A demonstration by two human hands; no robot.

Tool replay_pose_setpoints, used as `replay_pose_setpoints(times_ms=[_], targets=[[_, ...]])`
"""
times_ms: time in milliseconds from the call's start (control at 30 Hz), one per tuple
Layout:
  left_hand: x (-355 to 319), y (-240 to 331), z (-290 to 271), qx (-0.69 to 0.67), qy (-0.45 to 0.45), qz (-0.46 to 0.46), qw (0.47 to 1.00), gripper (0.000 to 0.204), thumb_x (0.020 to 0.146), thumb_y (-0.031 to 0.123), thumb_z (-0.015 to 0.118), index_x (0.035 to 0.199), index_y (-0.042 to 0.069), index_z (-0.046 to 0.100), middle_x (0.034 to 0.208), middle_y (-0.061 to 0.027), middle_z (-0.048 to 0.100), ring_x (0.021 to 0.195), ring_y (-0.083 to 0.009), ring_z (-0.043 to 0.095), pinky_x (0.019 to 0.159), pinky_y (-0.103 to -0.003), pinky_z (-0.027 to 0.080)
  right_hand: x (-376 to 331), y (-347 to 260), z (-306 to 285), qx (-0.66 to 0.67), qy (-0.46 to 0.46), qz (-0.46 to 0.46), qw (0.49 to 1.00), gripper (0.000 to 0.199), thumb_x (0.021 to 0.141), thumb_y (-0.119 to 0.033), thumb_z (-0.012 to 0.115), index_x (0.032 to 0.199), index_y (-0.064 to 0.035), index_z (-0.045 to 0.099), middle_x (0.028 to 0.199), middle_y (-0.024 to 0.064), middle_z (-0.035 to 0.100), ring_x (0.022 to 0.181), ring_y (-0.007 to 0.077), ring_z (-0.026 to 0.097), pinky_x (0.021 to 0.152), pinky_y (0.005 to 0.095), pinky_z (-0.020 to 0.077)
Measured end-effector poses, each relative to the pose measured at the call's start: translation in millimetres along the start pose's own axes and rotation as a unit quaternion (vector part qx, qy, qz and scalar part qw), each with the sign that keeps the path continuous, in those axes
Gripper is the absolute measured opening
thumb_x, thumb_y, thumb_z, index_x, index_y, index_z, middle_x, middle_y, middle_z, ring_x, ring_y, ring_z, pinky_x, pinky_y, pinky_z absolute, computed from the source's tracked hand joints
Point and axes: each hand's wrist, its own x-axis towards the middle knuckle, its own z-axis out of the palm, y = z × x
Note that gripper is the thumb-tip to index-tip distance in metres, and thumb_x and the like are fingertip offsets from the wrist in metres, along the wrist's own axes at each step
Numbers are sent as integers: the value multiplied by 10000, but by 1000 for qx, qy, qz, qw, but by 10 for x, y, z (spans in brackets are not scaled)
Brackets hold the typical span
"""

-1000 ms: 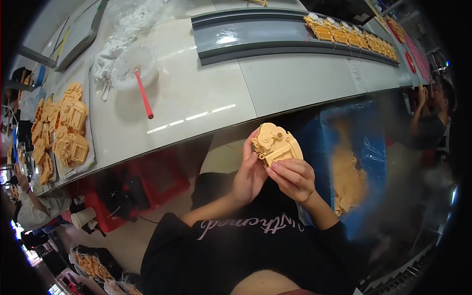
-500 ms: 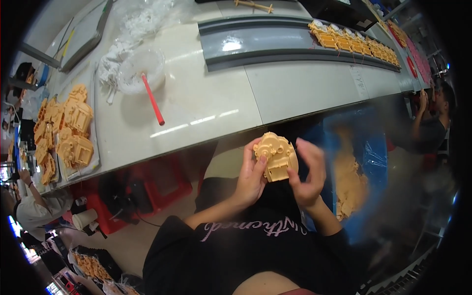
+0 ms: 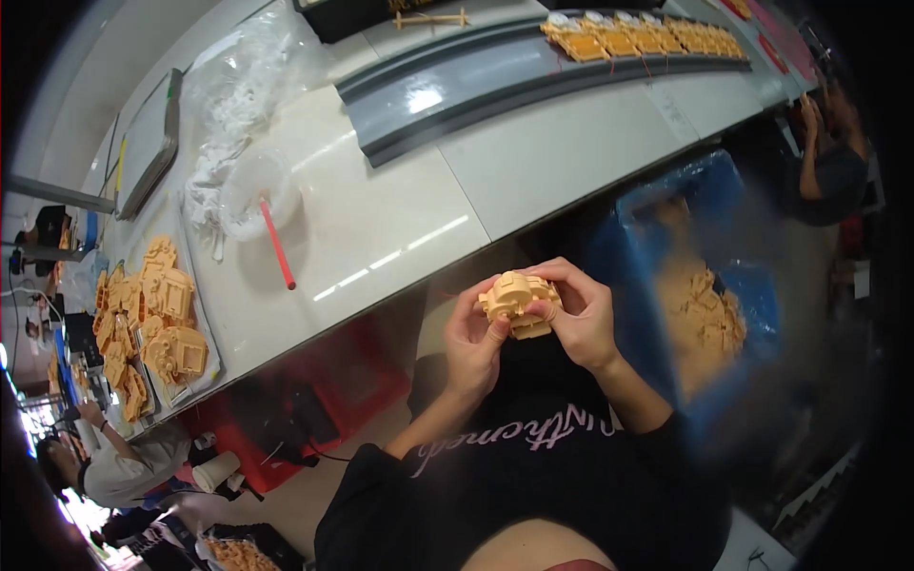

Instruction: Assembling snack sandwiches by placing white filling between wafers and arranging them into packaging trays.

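A tan molded plastic part, rounded with raised details, is held between both hands in front of my body, just off the table's near edge. My left hand grips its left side, thumb on the face toward me. Around its right side my right hand is closed, with the thumb pressed against the front and the fingers over the top. The part is tilted, and its far side is hidden by my fingers.
Similar tan parts lie on a tray at the table's left. A clear tub holds a red-handled tool. A grey channel carries a row of tan parts. Right of me stands a blue-lined bin with more parts. Two people sit nearby.
My right hand has closed onto the part, where before its fingers were spread beside it. The part has been tipped, showing its edge more. The whole view has turned somewhat.
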Motion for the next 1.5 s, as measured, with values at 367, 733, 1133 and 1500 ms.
replay_pose_setpoints(times_ms=[367, 733, 1133, 1500], targets=[[-117, -82, 35, 63, 9, -5, 998, 543, 851, 238, 709, 1267, 22, 436, 1186, -103, 553, 1104, -186, 537, 957, -323, 421, -117, 78, 20, -31, 61, -68, 995, 223, 797, 34, 672, 1016, 47, 633, 1010, 134, 635, 941, 179, 613, 811, 268, 494], [-6, 131, -170, -41, 115, 17, 992, 603, 889, 346, 636, 1345, 105, 325, 1331, -108, 440, 1243, -254, 447, 1041, -435, 384, -51, 144, 63, 39, -38, 127, 990, 336, 887, -50, 612, 1205, 32, 539, 1125, 106, 566, 1058, 198, 576, 935, 301, 465], [-409, 468, -773, -69, 43, 53, 995, 677, 772, 378, 747, 1311, 149, 407, 1313, -108, 493, 1272, -284, 437, 1058, -448, 354, -23, 132, 576, -147, -93, -124, 977, 286, 758, 34, 690, 1033, 38, 610, 882, 131, 625, 774, 217, 633, 688, 272, 510], [-943, 2378, -1419, 474, 403, 327, 711, 360, 970, 246, 429, 1237, 6, 465, 1159, -84, 532, 1068, -153, 510, 952, -307, 402, -230, 327, 884, -226, -431, -19, 873, 311, 857, -87, 641, 1149, 1, 584, 1145, 144, 587, 1040, 294, 601, 890, 330, 483]])
